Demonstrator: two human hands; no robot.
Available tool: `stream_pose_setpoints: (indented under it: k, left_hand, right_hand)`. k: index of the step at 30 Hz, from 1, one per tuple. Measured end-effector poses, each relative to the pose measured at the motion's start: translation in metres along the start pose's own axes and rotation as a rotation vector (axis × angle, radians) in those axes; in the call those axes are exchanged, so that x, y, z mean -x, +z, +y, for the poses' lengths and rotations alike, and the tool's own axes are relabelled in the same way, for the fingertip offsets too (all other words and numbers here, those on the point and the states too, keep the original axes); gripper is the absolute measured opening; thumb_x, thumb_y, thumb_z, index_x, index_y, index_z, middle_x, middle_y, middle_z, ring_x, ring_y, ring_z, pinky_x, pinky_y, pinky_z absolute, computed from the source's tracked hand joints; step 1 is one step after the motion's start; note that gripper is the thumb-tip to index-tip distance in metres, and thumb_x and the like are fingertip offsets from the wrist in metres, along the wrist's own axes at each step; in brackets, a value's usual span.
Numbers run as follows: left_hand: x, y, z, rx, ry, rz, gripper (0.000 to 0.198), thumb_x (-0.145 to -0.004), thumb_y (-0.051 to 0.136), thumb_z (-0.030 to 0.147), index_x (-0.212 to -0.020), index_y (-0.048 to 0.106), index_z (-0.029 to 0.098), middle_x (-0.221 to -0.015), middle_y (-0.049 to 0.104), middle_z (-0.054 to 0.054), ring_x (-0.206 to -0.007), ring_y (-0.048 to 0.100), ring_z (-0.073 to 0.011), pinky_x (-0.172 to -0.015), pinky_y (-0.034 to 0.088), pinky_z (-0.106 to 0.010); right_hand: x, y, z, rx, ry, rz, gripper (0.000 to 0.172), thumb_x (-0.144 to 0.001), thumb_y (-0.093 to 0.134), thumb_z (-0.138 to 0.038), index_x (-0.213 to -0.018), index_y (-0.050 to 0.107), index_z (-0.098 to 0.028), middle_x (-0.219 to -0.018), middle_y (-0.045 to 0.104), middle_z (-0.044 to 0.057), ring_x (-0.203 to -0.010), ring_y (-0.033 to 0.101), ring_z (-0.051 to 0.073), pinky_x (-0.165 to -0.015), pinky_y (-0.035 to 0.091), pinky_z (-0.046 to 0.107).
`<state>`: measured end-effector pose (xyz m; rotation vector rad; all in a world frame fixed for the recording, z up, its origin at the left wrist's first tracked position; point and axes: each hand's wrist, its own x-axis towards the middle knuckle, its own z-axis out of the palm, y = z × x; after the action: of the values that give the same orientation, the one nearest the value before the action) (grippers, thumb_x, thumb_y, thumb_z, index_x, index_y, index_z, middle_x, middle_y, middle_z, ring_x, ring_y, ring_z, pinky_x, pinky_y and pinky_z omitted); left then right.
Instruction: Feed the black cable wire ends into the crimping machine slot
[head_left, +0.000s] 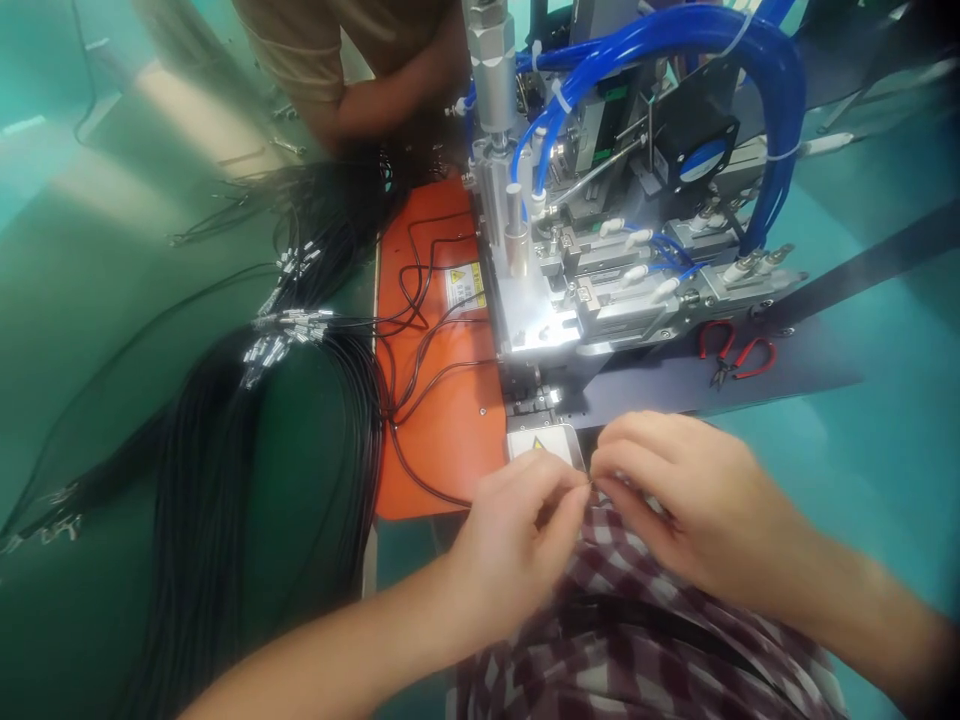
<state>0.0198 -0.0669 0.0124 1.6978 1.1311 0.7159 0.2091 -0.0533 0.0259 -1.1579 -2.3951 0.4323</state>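
On left, see green surface w/ big bundle of black cables draped over it near to far, plus blurred cable ends at left edge
Further right, got silvery tips clustered at bundle's far bend
At far side, see co-worker, brownish top, bent forearm, hands too dark to make out
Next, find orange plate w/ several thin black leads across it to machine, & warning label nr its far right corner
Follow one lead along plate's near edge till out of sight behind left hand
Near centre, see left hand, thumb & fingertips pinched on tiny item, too small to ID
Just beyond, partly covered by same hand, note white plate w/ yellow triangle, below metal machine
Locate tiny item btwn both hands' fingertips, above checked clothing
To its right, see right hand, fingertips likewise closed on item's other side
Further right, got red-handled pliers, handles spread, lying on grey surface, w/ blue hoses arching at far right
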Motion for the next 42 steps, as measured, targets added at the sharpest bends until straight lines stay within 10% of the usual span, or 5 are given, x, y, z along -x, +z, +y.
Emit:
stream_pose_setpoints:
  k: [8, 17, 24, 31, 42]
  left_hand:
    - [-0.003, -0.002, 0.001, 0.195, -0.193, -0.007, 0.014, -0.090, 0.053, 0.021, -0.076, 0.056, 0.017, -0.064, 0.051, 0.004, -0.056, 0.044, -0.0067, -0.051, 0.035, -0.017]
    - [-0.012, -0.004, 0.010, 0.562, -0.441, 0.022, 0.019, -0.084, 0.061, 0.029, -0.073, 0.053, 0.015, -0.055, 0.048, 0.006, -0.040, 0.037, -0.0025, -0.039, 0.028, -0.014]
    - [-0.015, -0.010, 0.013, 0.521, -0.420, -0.068, 0.013, -0.083, 0.062, 0.025, -0.077, 0.063, 0.013, -0.050, 0.044, 0.007, -0.039, 0.034, -0.0024, -0.038, 0.025, -0.014]
    - [-0.014, -0.008, 0.008, 0.590, -0.442, 0.007, 0.013, -0.082, 0.064, 0.024, -0.074, 0.060, 0.014, -0.049, 0.045, 0.008, -0.038, 0.035, -0.0018, -0.038, 0.026, -0.013]
    - [-0.013, -0.007, 0.007, 0.555, -0.433, -0.023, 0.014, -0.083, 0.064, 0.024, -0.074, 0.060, 0.014, -0.048, 0.044, 0.008, -0.038, 0.034, -0.0017, -0.038, 0.026, -0.013]
  right_hand:
    - [0.009, 0.014, 0.005, 0.144, -0.191, 0.185, 0.016, -0.083, 0.053, -0.003, -0.091, 0.058, -0.016, -0.083, 0.064, 0.006, -0.073, 0.053, 0.019, -0.065, 0.041, 0.032]
    - [0.010, 0.030, -0.007, -0.246, 0.172, 0.320, 0.012, -0.089, 0.051, -0.010, -0.082, 0.050, -0.020, -0.074, 0.055, 0.002, -0.070, 0.052, 0.017, -0.062, 0.044, 0.030]
    - [0.007, 0.030, -0.006, -0.237, 0.083, 0.347, 0.014, -0.088, 0.051, -0.008, -0.086, 0.051, -0.022, -0.079, 0.056, 0.003, -0.072, 0.053, 0.018, -0.063, 0.045, 0.031]
    - [0.007, 0.026, -0.009, -0.507, 0.478, 0.313, 0.011, -0.092, 0.050, -0.016, -0.085, 0.056, -0.023, -0.082, 0.057, 0.001, -0.072, 0.055, 0.016, -0.061, 0.045, 0.026]
    - [-0.001, 0.020, -0.015, -0.444, 0.351, 0.217, 0.015, -0.088, 0.053, -0.011, -0.076, 0.052, -0.021, -0.072, 0.055, 0.000, -0.063, 0.052, 0.013, -0.056, 0.043, 0.026]
